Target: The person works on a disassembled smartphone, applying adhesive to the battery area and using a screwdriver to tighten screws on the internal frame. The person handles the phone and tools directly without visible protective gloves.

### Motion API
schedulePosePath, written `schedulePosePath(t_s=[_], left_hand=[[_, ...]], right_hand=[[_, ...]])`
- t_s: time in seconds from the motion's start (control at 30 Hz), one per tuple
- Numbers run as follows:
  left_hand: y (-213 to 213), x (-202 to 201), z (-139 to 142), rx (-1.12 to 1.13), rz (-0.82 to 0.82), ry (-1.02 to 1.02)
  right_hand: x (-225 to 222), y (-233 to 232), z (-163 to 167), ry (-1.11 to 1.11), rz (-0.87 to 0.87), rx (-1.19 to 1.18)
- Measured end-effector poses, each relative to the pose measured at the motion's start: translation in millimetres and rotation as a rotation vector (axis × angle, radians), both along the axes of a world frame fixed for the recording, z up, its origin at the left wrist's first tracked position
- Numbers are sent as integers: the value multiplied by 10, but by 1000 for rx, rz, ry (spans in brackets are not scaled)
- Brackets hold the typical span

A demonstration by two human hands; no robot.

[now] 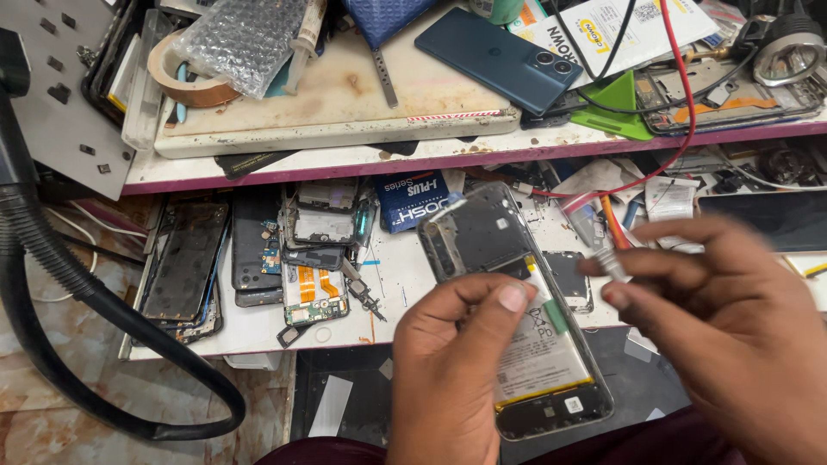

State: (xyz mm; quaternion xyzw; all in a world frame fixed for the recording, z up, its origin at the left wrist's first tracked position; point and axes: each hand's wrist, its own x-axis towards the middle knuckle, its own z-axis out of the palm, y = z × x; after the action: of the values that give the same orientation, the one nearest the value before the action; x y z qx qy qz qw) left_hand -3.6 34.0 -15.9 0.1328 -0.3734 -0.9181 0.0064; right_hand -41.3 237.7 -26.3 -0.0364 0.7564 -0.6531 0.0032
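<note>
My left hand (457,370) grips an opened phone (508,284) with its back cover off, thumb resting on the white battery (538,349). The dark inner frame faces up and tilts away from me. My right hand (724,327) hovers just right of the phone, blurred, pinching a small silvery tool (610,263) between thumb and fingertips, close to the phone's right edge.
A lower shelf (258,327) holds several dismantled phones and circuit boards (314,293). Above, a work mat (345,95), a dark blue phone (508,56), tape roll (185,77), bubble wrap, a green wedge (616,108) and a red wire (685,95). A thick black hose (77,293) curves at left.
</note>
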Motion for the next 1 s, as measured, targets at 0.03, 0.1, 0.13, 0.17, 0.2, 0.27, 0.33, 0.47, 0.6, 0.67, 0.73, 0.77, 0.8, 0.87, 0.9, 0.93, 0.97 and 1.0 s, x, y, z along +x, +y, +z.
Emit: schedulePosePath(t_s=[0.03,0.1,0.13,0.17,0.2,0.27,0.33,0.47,0.6,0.67,0.73,0.77,0.8,0.87,0.9,0.93,0.97,1.0], left_hand=[[-22,18,11,57,-1,16],[-43,31,28,123,-2,46],[-46,35,35,132,-3,62],[-46,35,41,141,-2,77],[-42,31,45,147,12,86],[-39,27,58,157,42,103],[-65,10,79,141,139,105],[-169,-4,153,57,321,80],[-224,-8,229,10,372,52],[-225,-7,253,10,384,58],[-222,-2,264,14,375,73],[-221,-4,265,16,369,81],[-221,-3,264,15,369,80],[-223,-3,260,16,368,79],[-224,-5,259,24,369,73],[-227,-10,258,31,371,68],[-229,-14,258,38,374,63],[-232,-18,261,42,368,62]], right_hand=[[-8,1,7,-24,28,41],[-10,-50,-4,-110,136,88],[0,-76,-4,-151,190,112],[27,-102,-2,-152,230,105],[69,-143,-11,-155,271,99],[118,-210,-25,-126,349,93],[137,-235,-22,-55,415,97],[136,-184,30,128,334,185],[151,-175,57,95,237,83],[177,-181,67,118,215,40],[192,-187,71,108,176,14],[193,-187,74,118,186,25],[191,-184,75,128,197,37],[186,-177,77,150,206,53],[186,-173,77,160,207,58],[185,-170,76,170,208,61],[186,-168,74,172,204,57],[187,-164,76,175,201,52]])
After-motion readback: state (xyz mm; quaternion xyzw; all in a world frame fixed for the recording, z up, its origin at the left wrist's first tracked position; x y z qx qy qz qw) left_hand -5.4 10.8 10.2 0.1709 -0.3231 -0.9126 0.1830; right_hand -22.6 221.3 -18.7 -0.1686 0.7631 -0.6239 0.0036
